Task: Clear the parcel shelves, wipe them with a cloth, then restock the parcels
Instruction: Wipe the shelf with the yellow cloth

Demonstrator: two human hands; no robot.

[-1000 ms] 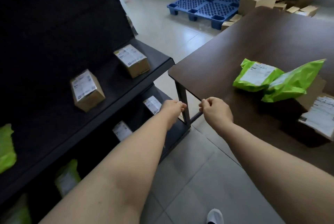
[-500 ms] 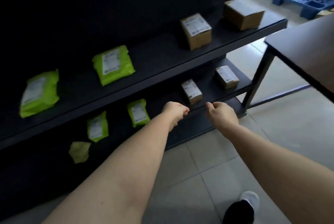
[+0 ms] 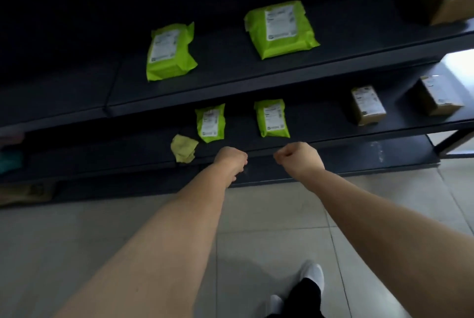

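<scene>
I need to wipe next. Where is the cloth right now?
In the head view, the crumpled yellow cloth lies at the front of the middle shelf, beside a small green parcel, just left of the left hand.

The shelves (image 3: 333,61) look like dark painted metal with a smooth, matt finish. The green mailer bags (image 3: 305,37) are thin, slightly glossy plastic that wrinkles at the edges, and the brown boxes (image 3: 368,109) are matt cardboard, both bearing white paper labels (image 3: 279,23). The yellow-green cloth (image 3: 184,148) lies soft and crumpled, and the pale floor tiles (image 3: 256,227) are smooth with a faint sheen.
</scene>
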